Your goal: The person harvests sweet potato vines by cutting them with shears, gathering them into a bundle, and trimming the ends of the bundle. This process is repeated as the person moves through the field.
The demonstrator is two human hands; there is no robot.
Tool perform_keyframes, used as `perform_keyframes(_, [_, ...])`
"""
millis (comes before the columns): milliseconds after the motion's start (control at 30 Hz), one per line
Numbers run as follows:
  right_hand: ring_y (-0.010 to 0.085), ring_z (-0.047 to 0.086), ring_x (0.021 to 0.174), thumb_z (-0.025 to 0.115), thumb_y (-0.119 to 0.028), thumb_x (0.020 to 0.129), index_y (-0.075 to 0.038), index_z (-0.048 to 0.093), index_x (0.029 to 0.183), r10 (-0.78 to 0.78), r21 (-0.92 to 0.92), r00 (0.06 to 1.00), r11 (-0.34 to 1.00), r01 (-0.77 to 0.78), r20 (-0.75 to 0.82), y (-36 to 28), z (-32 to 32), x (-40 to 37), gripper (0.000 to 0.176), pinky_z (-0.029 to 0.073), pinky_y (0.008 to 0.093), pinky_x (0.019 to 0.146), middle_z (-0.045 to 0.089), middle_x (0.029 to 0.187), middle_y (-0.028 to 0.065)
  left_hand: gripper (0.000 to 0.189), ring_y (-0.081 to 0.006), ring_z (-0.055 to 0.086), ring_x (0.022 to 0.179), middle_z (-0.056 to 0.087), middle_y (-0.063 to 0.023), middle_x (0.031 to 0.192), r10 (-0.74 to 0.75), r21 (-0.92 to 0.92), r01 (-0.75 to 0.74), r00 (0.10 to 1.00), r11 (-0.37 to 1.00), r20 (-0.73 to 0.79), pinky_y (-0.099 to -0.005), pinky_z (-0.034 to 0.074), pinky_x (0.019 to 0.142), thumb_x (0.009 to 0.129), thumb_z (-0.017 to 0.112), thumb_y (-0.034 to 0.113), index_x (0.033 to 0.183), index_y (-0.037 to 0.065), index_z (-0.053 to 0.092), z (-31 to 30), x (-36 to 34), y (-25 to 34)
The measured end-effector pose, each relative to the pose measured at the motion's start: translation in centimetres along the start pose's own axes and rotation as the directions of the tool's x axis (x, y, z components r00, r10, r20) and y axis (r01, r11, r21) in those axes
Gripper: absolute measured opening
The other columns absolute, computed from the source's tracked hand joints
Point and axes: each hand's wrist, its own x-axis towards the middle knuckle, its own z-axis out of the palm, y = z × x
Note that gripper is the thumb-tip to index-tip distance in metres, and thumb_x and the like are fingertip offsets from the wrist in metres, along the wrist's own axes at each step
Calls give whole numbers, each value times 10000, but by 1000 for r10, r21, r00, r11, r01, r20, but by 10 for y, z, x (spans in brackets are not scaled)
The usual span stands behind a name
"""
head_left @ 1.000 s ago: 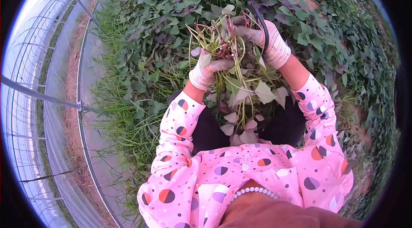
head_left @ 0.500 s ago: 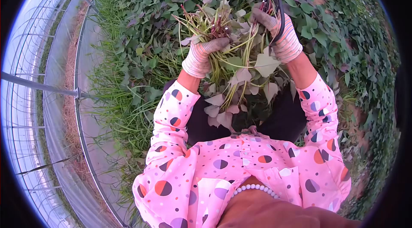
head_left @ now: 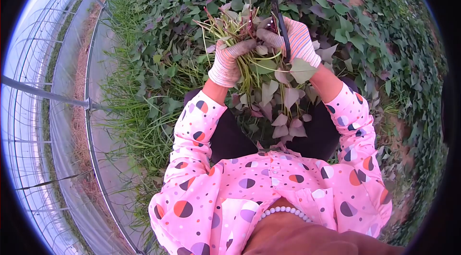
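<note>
Evidently, from where I sit, the head view is the only one I have, and it looks down past a pink patterned shirt (head_left: pixel 269 178) to two gloved hands meeting in front of bent, dark-trousered knees (head_left: pixel 230 135). I see the left hand (head_left: pixel 225 65) clamped around a bundle of stems (head_left: pixel 233 24), its thumb laid across the front; I take that broad grip to be what keeps so many loose stems from splaying. Their ends stick up above the fist, while the leaves (head_left: pixel 290 96) droop below and between the knees, probably because that end is the heavier and limper one. Just beside it, the right hand (head_left: pixel 298 39) has its thumb and fingertips pinched together on a smaller cluster of stems (head_left: pixel 271 23), with ends about level with the bundle's; I read the matching height as a way of keeping the ends even. A dark tool (head_left: pixel 274 3), perhaps shears, lies against that same hand and points away from the body, likely carried there so the fingertips can work without setting it down. I cannot tell whether its handle loops around any finger, nor what the hidden fingers behind the stems are doing. Beyond the hands spreads a bed of leafy vines (head_left: pixel 192 10), with tall grass (head_left: pixel 129 96) and a metal frame (head_left: pixel 45 93) along the left.
</note>
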Motion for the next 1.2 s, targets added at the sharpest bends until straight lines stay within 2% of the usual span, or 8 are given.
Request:
perform_keyframes(67, [70, 560, 609, 727, -156, 799, -12, 650, 937, -75, 36, 992, 996, 79, -105, -6, -4, -1, 214, 474, 232, 584, 627, 698, 12, 345, -194, 663, 842, 669, -92, 979, 9, -61, -10, 1000, 998, -20, -318, 550, 764, 767, 619, -22, 1112, -11, 605, 6, -2, 4])
perform_keyframes(133, [70, 552, 617, 719, -151, 806, -7, 646, 928, -23, 159, 998, 987, 32, -59, -7, -6, -2, 202, 466, 234, 584, 631, 728, 14, 359, -190, 658, 865, 670, -85, 988, 15, -61, -15, 1000, 998, -14, -312, 543, 773, 762, 629, -20, 1120, -8, 605, 4, -1, 3])
perform_keyframes(200, [72, 563, 643, 732, -143, 793, -9, 643, 921, -34, 90, 997, 995, 41, -76, -7, -7, -2, 205, 466, 231, 590, 637, 759, 18, 431, -208, 654, 897, 656, -101, 1031, 45, 87, -42, 999, 995, -30, -330, 544, 812, 752, 655, 22, 1175, 9, 573, 0, 2, -2])
perform_keyframes(267, [70, 567, 658, 747, -158, 778, -11, 642, 921, -10, 173, 999, 985, 16, -36, -4, -5, 0, 231, 472, 231, 601, 642, 773, 24, 427, -185, 649, 885, 663, -83, 1017, 61, 144, -51, 996, 988, -60, -314, 531, 802, 739, 681, 16, 1156, 13, 589, -2, 3, -7])
perform_keyframes(467, [59, 576, 610, 758, -182, 765, -16, 641, 963, -45, -72, 999, 996, 43, -29, -4, -5, -3, 283, 482, 218, 579, 640, 744, 29, 417, -150, 637, 884, 668, -52, 1018, 103, 203, -86, 992, 975, -77, -293, 514, 793, 732, 715, 4, 1135, 23, 611, 4, 4, -12])
perform_keyframes(667, [68, 592, 591, 746, -180, 773, 16, 636, 976, 19, 142, 999, 990, -14, -36, -4, -5, -4, 303, 492, 220, 548, 640, 762, 35, 398, -146, 638, 905, 665, -59, 1046, 95, 199, -77, 992, 977, -84, -287, 513, 808, 761, 706, 6, 1145, 18, 605, 0, 5, -17])
perform_keyframes(1000, [73, 567, 638, 790, -273, 714, 10, 649, 903, 47, -3, 996, 999, -48, -71, 6, -8, 3, 368, 486, 244, 597, 650, 772, 35, 393, -140, 633, 907, 664, -67, 1045, 185, 310, -155, 980, 938, -70, -280, 520, 810, 765, 717, 19, 1139, 11, 598, -4, 5, -20])
perform_keyframes(1200, [92, 560, 652, 789, -356, 702, -21, 665, 918, -3, -303, 999, 953, -11, -46, 5, -10, 5, 417, 490, 263, 657, 658, 761, 62, 345, -144, 630, 915, 654, -69, 1032, 213, 426, -172, 976, 888, -49, -283, 527, 802, 777, 681, -19, 1111, 6, 596, 2, 2, -18])
